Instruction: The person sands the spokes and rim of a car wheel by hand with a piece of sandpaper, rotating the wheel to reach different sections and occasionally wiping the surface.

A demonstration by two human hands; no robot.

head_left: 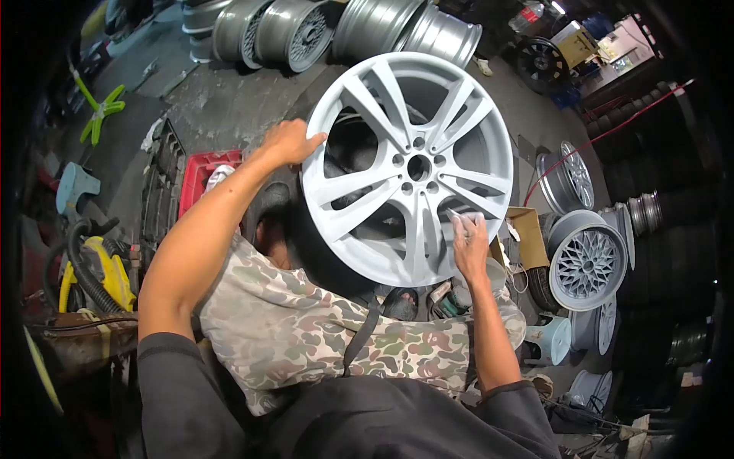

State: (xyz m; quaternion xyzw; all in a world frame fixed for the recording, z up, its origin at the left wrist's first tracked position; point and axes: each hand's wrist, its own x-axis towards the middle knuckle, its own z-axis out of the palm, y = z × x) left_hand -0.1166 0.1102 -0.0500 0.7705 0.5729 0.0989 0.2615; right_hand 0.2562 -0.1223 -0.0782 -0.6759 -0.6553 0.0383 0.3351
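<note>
A person in a dark shirt has a pale grey wheel (pixel 419 188) in front of the knees, its face tilted up toward the head camera, with 5 paired spokes and 5 bolt holes ringing the centre bore. The left hand (pixel 287 142) grips the wheel's outer edge at the left, thumb laid on the front lip and fingers bent around the side. The right hand (pixel 469 233) is at the lower right of the wheel, fingers bunched close together and whitish at the tips; whether they pinch anything small cannot be told. Camouflage cloth (pixel 306 329) covers the lap just below the wheel. Near the left forearm lies a red crate (pixel 187 191), with a white cloth (pixel 219 176) in it. A mesh wheel (pixel 587 264) stands well to the right, beyond a cardboard box (pixel 527 233), and more silver rims (pixel 294 32) line the floor at the top. At the upper right, a clear bottle (pixel 524 21) bears a red label (pixel 531 11), its writing too small to read. Close by leans a black wheel (pixel 541 65).
</note>
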